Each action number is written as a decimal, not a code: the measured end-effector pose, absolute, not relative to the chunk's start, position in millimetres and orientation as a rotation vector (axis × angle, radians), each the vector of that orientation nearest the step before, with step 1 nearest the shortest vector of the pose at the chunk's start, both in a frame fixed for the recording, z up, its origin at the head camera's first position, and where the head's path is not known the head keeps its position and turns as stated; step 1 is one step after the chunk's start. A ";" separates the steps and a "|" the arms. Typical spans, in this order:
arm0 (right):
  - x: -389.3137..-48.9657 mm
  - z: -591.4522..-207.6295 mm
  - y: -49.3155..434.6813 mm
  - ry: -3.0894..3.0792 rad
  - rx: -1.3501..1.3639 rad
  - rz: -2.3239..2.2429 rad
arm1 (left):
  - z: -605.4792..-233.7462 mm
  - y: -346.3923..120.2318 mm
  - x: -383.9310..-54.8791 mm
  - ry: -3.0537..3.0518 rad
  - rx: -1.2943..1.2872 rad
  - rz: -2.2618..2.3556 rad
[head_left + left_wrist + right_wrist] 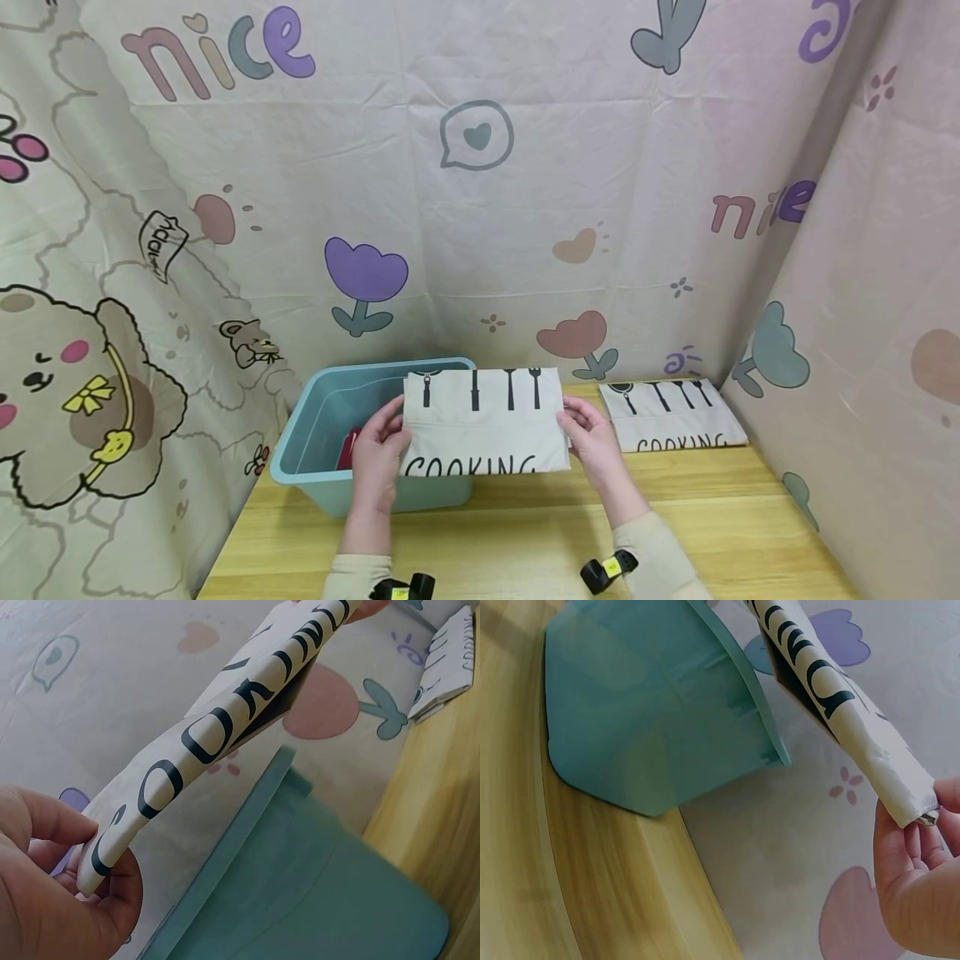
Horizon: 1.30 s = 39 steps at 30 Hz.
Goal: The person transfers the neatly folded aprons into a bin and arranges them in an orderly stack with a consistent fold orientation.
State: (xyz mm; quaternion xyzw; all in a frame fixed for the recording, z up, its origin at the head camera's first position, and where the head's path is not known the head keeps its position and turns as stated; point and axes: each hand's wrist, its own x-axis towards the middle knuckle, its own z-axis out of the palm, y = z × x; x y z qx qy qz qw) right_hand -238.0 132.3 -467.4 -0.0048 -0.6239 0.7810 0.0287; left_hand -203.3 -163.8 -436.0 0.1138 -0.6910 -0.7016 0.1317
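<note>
Both hands hold up a folded white cloth (486, 427) printed with dark kitchen utensils and the word COOKING. My left hand (377, 454) pinches its left edge, thumb in front and fingers behind. At the opposite edge my right hand (596, 446) pinches it the same way. In the left wrist view the folded cloth (199, 739) is seen along its lower fold, above the bin's rim. A light blue plastic bin (322, 417) stands behind the left hand, partly covered by the cloth. Something red (347, 450) shows inside the bin beside that hand.
A second folded cloth (671, 415) with the same print lies at the back right of the wooden table (517, 533). Patterned curtains (480, 217) hang behind the table and along both sides.
</note>
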 end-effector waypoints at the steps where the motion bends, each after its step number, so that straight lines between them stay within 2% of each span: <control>1: -238.6 -467.2 130.0 -1.928 -0.004 2.409 | -436.0 -166.4 -203.8 -2.008 0.329 -2.025; 39: -260.6 -453.8 50.7 -2.061 0.149 2.353 | -431.3 -240.3 -213.7 -2.097 0.493 -1.799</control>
